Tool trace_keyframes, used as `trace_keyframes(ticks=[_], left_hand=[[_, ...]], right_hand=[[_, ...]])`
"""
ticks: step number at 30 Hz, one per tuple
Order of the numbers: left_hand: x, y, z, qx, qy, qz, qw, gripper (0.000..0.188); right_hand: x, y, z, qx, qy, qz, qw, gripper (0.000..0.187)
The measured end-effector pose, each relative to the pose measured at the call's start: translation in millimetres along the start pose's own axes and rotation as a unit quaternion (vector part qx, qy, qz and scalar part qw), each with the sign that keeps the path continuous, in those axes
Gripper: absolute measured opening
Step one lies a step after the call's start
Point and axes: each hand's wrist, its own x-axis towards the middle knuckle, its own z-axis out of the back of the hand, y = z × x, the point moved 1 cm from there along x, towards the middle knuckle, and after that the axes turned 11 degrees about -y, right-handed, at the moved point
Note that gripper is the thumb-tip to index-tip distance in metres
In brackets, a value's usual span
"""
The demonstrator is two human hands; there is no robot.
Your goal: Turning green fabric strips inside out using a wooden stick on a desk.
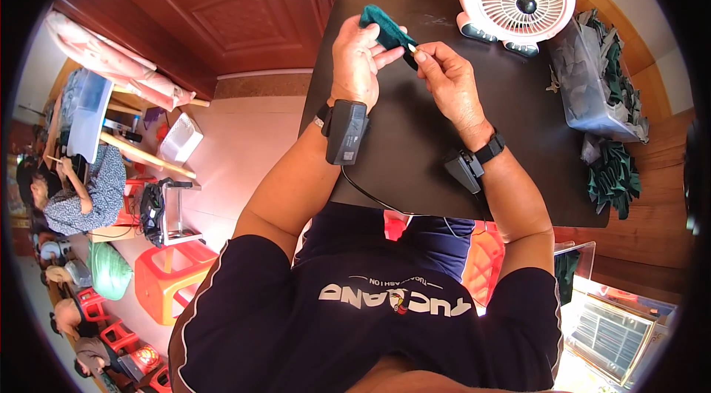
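Observation:
A dark green velvety cloth piece point(386, 30), narrow and perhaps a small pouch, is held up over the far part of the black table point(422, 149). My left hand point(357, 56) is closed on it from the left, palm turned up and fingers beneath the cloth. At the cloth's right end, the thumb and forefinger of my right hand point(450, 84) pinch together. A small whitish bit point(412, 48) shows at those fingertips, too small to name. Both wrists carry black strapped devices.
A pink-and-white fan point(524, 4) stands at the far right. Beside it, a clear plastic bin point(585, 104) overflows with grey and green cloth pieces; a green bundle point(615, 178) lies below. Left are a red stool point(174, 282) and people seated at work.

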Motion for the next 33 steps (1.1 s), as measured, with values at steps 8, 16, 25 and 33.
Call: trace_keyframes(ticks=[8, 16, 25, 33], left_hand=[[15, -15, 13, 0.054, 0.02, -0.016, 0.998, 0.016], [13, -10, 12, 0.076, 0.044, -0.03, 0.996, 0.011], [14, -13, 14, 0.146, 0.09, -0.007, 0.985, 0.016], [13, -27, 10, 0.067, 0.045, -0.068, 0.994, 0.025]], right_hand=[[3, 0, 6, -0.097, -0.022, 0.111, 0.989, 0.011], [0, 6, 4, -0.038, -0.01, 0.016, 0.999, 0.014], [2, 7, 6, 0.007, 0.025, -0.035, 0.999, 0.014], [1, 5, 8, -0.082, -0.007, 0.125, 0.989, 0.009]])
